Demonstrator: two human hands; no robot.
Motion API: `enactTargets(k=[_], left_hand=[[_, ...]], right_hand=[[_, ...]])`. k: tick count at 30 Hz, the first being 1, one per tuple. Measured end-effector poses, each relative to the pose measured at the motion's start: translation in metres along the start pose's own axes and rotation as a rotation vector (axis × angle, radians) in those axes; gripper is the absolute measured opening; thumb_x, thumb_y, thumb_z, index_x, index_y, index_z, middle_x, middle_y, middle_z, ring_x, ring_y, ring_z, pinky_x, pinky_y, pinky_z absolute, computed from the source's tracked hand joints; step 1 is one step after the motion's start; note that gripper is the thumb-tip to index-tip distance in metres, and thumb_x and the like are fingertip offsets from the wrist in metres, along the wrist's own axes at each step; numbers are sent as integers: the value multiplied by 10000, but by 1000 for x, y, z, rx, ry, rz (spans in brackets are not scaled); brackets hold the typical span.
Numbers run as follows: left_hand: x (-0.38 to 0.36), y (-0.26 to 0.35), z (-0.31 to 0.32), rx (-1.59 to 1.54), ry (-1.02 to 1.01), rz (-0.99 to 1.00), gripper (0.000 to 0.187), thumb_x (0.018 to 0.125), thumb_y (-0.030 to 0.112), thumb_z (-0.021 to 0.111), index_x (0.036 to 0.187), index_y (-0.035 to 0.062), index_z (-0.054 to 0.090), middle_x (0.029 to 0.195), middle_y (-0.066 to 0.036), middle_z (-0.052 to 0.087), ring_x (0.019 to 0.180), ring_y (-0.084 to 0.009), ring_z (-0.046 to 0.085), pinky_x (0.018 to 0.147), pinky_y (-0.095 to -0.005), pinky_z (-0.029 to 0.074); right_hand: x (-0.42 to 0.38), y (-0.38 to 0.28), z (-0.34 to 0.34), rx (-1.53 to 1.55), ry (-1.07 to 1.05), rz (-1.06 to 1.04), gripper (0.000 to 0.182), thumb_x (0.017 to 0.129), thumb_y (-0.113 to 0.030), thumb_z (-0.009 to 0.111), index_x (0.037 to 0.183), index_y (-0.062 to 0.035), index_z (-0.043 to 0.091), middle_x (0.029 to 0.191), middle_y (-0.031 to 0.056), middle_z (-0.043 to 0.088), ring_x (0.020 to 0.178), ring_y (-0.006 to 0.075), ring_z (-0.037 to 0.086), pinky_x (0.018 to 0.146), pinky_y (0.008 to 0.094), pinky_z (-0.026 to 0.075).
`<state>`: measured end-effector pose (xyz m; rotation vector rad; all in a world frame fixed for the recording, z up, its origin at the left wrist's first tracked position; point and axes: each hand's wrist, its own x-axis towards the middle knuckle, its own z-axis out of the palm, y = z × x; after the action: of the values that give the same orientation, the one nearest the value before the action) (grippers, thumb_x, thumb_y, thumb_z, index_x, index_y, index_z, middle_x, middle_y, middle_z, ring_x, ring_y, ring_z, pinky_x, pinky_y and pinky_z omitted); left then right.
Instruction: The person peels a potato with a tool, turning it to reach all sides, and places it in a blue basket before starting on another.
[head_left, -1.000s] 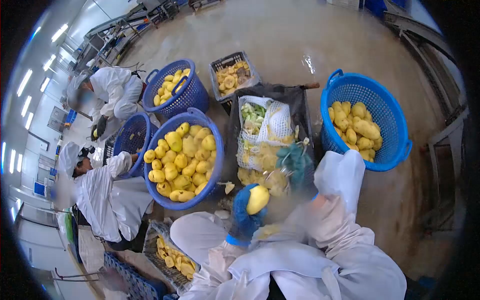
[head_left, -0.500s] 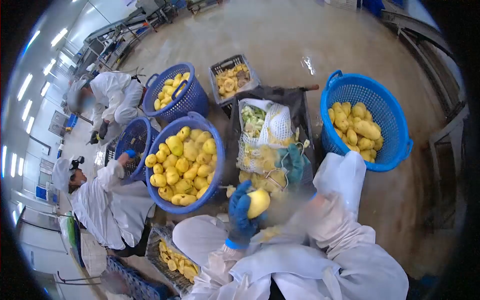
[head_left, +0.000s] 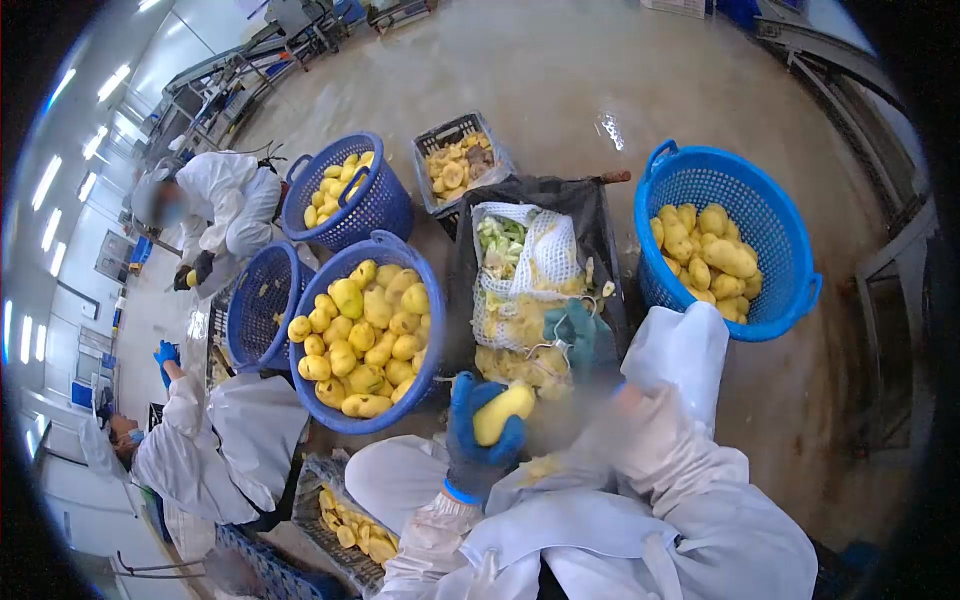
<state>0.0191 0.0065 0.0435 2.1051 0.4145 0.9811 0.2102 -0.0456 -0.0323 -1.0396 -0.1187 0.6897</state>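
Observation:
My left hand (head_left: pixel 478 432), in a blue glove, is closed round a pale yellow, peeled fruit (head_left: pixel 503 414) held over my lap. To its right my right hand (head_left: pixel 590 415) is smeared by blur, so its fingers and anything in them cannot be made out. Just beyond the hands lies a dark-lined crate (head_left: pixel 460 290) with white netting (head_left: pixel 548 255), green scraps (head_left: pixel 500 243), yellow peelings (head_left: pixel 520 366) and a teal cloth (head_left: pixel 580 335). Left of it stands a blue-purple basket (head_left: pixel 432 375) full of yellow fruit (head_left: pixel 362 330).
On the right stands a blue basket (head_left: pixel 790 210) of peeled fruit. Further off are another full basket (head_left: pixel 385 205) and a crate of pieces (head_left: pixel 460 165). A basket (head_left: pixel 262 305) and two co-workers (head_left: pixel 225 195) are on the left; slices (head_left: pixel 355 525) lie in a crate lower left.
The fruit in my left hand has turned from end-on to lengthwise. The nearer co-worker on the left has leaned back, their gloved hand moving away from the basket.

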Motion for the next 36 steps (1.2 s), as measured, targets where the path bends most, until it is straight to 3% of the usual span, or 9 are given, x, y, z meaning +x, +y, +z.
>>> enactTargets(k=[3,7,14,17,18,23,27,31,36], left_hand=[[-5,-1,13,-440,221,-429,604,813,51,638,1341,-53,366,1113,-164,571,997,-253,578,891,-360,468],[-6,-21,16,311,85,217,586,764,27,729,1275,42,443,1170,-208,558,1024,-336,572,849,-425,498],[-11,-12,30,193,73,-46,472,782,142,751,1185,64,518,1149,-167,586,1000,-291,595,731,-360,532],[-9,-9,19,-1599,283,-1284,407,862,335,654,1157,72,555,1070,-138,617,935,-223,606,603,-287,520],[-3,-5,21,-1449,289,-1379,481,886,495,542,1142,90,573,990,-134,636,718,-172,601,475,-222,453],[-14,-17,19,-1583,-47,-1354,484,885,538,500,1113,121,592,864,-89,617,411,-94,410,397,-202,369],[-23,-10,14,-1577,-7,-1305,497,871,560,495,1108,135,596,820,-79,605,388,-113,400,394,-229,377],[-29,-37,15,-1745,-197,-1275,485,875,553,478,1116,147,592,842,-78,621,409,-132,430,403,-252,385],[-41,-29,24,-922,-127,-1082,334,831,255,632,1118,95,570,928,-65,618,695,-151,546,597,-266,461]], right_hand=[[-41,-29,25,-71,-176,-32,349,987,-316,463,1025,4,599,923,104,672,763,160,634,687,312,513],[-11,-11,14,12,-79,-281,326,988,-307,468,988,-5,592,889,77,644,768,168,623,702,319,512],[10,31,-6,115,-133,-234,337,991,-305,445,949,-12,605,864,87,644,730,175,620,686,321,510],[-15,-37,22,-60,-16,-180,392,997,-338,427,935,-3,623,807,65,647,723,164,622,691,326,508],[-30,-38,29,-18,-89,-156,393,993,-343,435,927,-6,626,792,58,648,719,163,622,690,326,508],[0,-3,11,-319,-90,-482,286,972,-242,464,961,-10,630,826,89,663,755,179,631,706,318,510],[-40,-35,36,191,-203,-72,175,908,-178,530,934,-29,620,885,89,663,766,168,631,703,307,507],[-17,-25,31,-250,-281,-500,276,941,-245,535,1082,-10,567,963,101,650,776,176,629,697,309,521],[-60,-65,55,61,-436,154,283,964,-253,495,1013,-6,625,939,96,650,781,181,631,711,309,519]])
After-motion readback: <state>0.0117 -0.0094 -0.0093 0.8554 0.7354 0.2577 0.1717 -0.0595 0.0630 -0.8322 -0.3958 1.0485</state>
